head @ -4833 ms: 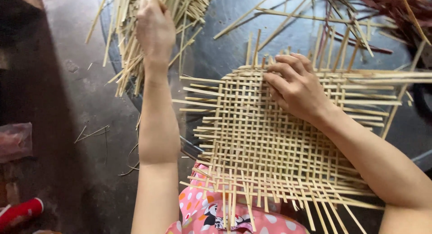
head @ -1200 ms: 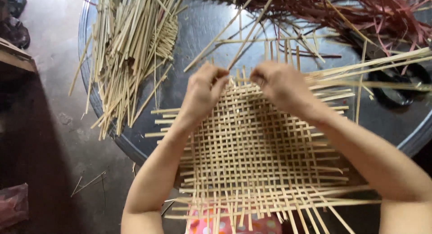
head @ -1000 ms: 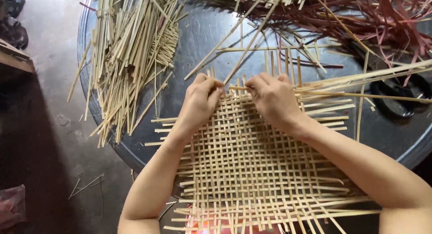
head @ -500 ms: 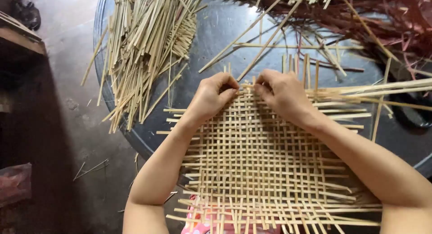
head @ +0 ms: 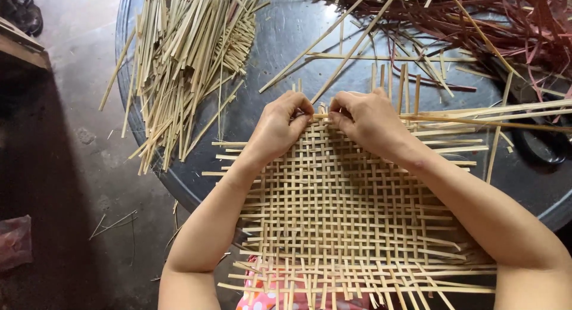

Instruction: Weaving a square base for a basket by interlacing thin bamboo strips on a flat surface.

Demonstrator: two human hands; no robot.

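Woven mat (head: 351, 220) — left hand (head: 280, 128) and right hand (head: 369, 122) curled knuckles-up, pinching a strip (head: 453, 119) at its far edge.

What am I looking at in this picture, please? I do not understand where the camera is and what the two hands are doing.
The camera sits on a person's head and looks down at that person's own bare hands. The left hand and right hand pinch a thin strip at the far edge of a half-woven mat of pale flat strips. The mat lies on a dark round tabletop. To the left is a pile of loose pale strips; at the top right lie reddish strips.
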